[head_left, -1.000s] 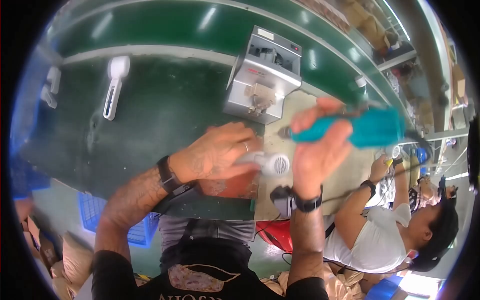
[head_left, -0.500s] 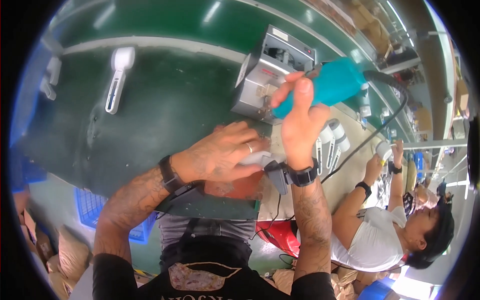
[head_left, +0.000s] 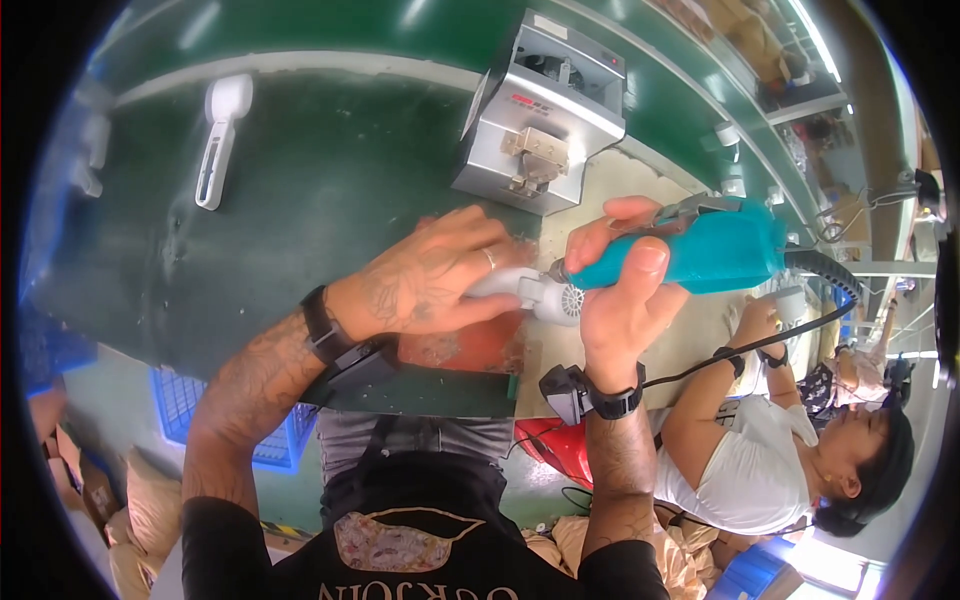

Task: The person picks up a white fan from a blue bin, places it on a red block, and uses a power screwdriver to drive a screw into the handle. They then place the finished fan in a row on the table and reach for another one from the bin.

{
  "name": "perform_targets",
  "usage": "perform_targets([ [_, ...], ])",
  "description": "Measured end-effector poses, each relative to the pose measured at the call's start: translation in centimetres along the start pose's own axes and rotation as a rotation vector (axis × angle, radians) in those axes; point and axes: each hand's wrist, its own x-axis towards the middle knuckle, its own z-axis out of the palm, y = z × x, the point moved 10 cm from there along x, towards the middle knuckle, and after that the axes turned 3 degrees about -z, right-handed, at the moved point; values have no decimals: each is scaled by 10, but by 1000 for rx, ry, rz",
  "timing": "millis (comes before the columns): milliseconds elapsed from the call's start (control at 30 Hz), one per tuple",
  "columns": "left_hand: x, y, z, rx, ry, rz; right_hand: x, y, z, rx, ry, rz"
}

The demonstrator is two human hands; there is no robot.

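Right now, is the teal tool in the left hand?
No, the right hand holds the teal tool, while the left hand holds the white piece.

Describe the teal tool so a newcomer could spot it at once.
Find the boxy silver machine at the back of the bench. Nearer the person and to its right, the right hand grips the tool. Its teal body and black cord set it apart from the white device in the left hand.
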Motion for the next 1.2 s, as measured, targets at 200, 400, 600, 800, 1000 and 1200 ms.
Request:
perform_targets([
  [200,-4,-5,1,22,-32,-29,-7,15,-1,51,47,25],
  [400,-1,-4,4,35,69,77,-2,19,-2,88,40,15],
  [600,-3,-2,0,57,97,104,-3,15,7,17,12,-3],
  [800,-4,-5,2,24,-36,-2,22,8,13,-7,-9,70],
  [1000,-6,-4,0,36,-39,10,70,-2,41,-105,11,-125],
  [1200,-4,0,2,63,-27,10,68,19,43,-65,-47,-120],
])
